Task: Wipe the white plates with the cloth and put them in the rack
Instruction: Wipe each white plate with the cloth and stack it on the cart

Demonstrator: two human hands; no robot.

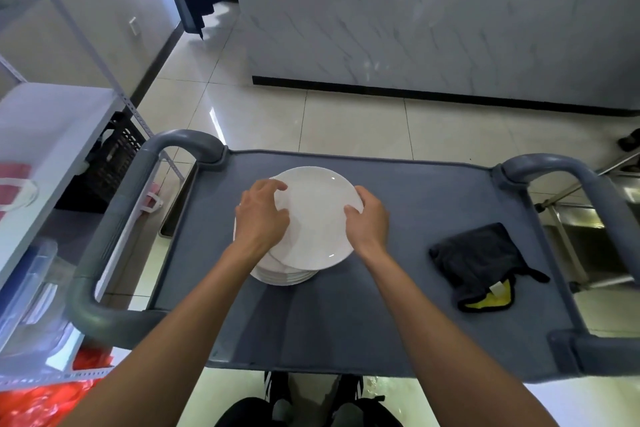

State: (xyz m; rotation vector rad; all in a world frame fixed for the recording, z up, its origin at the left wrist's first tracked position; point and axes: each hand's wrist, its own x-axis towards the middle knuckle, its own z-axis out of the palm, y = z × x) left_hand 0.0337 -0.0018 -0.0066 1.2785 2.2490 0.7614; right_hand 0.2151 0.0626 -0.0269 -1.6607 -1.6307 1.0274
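Observation:
A stack of several white plates (284, 276) stands on the grey cart top (433, 198). The top white plate (317, 218) is tilted and shifted a little to the far right of the stack. My left hand (261, 215) grips its left rim, fingers curled over the edge. My right hand (367, 218) grips its right rim. A dark grey cloth with a yellow underside (481, 267) lies crumpled on the cart to the right, apart from both hands. No plate rack is recognisable in view.
The cart has grey loop handles at the left (114, 236) and right (588, 191). A white metal shelf unit (45, 135) with a black crate (114, 156) stands at the left. A marble-faced counter (433, 17) lies beyond the tiled floor. Steel framework (588, 218) is at the right.

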